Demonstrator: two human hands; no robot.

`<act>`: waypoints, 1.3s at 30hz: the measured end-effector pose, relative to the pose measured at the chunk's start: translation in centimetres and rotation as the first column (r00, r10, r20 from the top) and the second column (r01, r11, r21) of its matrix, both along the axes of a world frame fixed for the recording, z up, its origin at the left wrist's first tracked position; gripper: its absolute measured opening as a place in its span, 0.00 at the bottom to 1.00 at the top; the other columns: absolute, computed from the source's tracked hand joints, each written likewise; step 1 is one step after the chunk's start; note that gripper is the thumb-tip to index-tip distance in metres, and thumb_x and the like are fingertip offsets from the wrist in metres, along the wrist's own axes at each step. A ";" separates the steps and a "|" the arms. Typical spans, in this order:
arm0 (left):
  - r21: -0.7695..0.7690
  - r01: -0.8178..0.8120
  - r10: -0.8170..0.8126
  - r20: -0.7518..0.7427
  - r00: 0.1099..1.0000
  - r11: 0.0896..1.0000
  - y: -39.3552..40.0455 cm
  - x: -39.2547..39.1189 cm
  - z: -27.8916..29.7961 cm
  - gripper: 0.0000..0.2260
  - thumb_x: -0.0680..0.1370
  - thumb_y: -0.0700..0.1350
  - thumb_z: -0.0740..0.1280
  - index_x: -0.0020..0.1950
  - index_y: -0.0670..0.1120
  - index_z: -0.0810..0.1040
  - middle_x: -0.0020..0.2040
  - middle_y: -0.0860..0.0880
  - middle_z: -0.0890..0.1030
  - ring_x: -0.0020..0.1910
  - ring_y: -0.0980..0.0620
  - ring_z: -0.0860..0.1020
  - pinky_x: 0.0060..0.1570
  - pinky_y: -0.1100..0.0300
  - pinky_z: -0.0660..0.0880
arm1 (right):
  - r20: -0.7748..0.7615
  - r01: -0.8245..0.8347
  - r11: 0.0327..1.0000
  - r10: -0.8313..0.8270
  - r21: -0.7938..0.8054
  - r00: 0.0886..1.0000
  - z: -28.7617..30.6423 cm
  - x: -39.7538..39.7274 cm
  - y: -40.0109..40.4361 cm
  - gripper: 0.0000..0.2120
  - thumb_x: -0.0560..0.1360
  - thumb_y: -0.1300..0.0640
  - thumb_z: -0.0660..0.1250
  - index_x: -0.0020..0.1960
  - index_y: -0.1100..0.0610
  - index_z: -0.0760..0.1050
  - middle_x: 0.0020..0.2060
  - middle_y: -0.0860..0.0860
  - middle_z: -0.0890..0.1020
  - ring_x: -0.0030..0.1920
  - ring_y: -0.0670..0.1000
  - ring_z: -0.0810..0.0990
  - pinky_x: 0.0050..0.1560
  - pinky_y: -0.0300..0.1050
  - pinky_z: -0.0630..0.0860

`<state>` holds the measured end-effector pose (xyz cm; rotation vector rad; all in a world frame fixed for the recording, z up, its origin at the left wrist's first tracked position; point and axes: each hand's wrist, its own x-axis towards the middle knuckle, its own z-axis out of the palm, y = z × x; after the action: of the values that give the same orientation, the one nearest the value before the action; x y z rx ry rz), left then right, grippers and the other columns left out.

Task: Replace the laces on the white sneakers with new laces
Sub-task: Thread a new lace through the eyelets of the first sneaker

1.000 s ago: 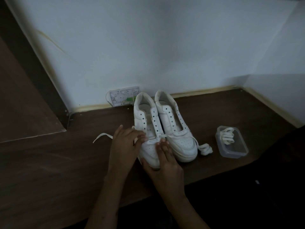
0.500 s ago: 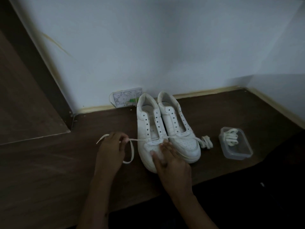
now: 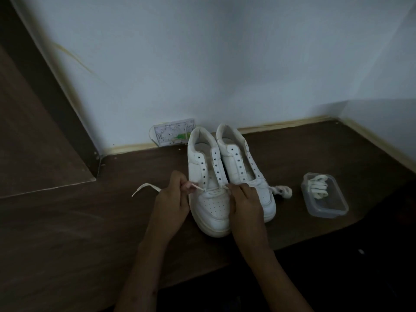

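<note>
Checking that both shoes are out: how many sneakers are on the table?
2. One sneaker stands in front of the person, with both hands at its lowest eyelets. The other sneaker stands right beside it, on the side toward the plastic box.

Dim home corner: dark wooden floor (image 3: 67, 233), pale painted wall (image 3: 202, 64), skirting board (image 3: 281, 123).

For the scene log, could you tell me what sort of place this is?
Probably a room corner in a home: a dark wooden surface meets pale painted walls, with a wall socket plate low behind the white sneakers.
</note>
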<state>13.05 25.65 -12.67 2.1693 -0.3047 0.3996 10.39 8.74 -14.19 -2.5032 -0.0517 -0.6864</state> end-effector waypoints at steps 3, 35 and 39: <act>-0.043 0.018 -0.021 -0.063 0.998 0.999 0.3 -0.1 -0.1 0.04 0.83 0.37 0.56 0.50 0.46 0.66 0.43 0.60 0.79 0.43 0.73 0.78 0.36 0.74 0.73 | 0.058 0.072 0.994 -0.067 -0.085 0.996 0.1 0.1 0.0 0.09 0.74 0.66 0.69 0.54 0.59 0.79 0.44 0.52 0.80 0.46 0.52 0.76 0.47 0.49 0.78; -0.567 0.121 -0.202 -0.083 0.976 0.815 1.3 -5.0 27.5 0.13 0.81 0.49 0.64 0.41 0.43 0.81 0.30 0.51 0.68 0.30 0.56 0.70 0.43 0.63 0.79 | -0.036 -0.147 0.555 0.306 0.819 0.951 30.9 -6.0 -0.5 0.13 0.79 0.50 0.64 0.44 0.57 0.82 0.36 0.50 0.78 0.38 0.47 0.77 0.46 0.43 0.75; -0.600 0.150 -0.217 -0.041 0.975 0.786 1.6 -5.9 30.7 0.13 0.79 0.51 0.65 0.42 0.45 0.82 0.38 0.50 0.78 0.40 0.54 0.77 0.55 0.55 0.78 | 0.019 -0.195 0.619 0.279 0.761 0.960 34.2 -7.0 0.0 0.13 0.79 0.49 0.63 0.47 0.56 0.82 0.46 0.45 0.81 0.47 0.47 0.79 0.49 0.41 0.75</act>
<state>7.16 27.21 18.07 1.5148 -0.2811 0.2222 3.41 8.72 20.02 -1.6555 -0.0457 -0.3488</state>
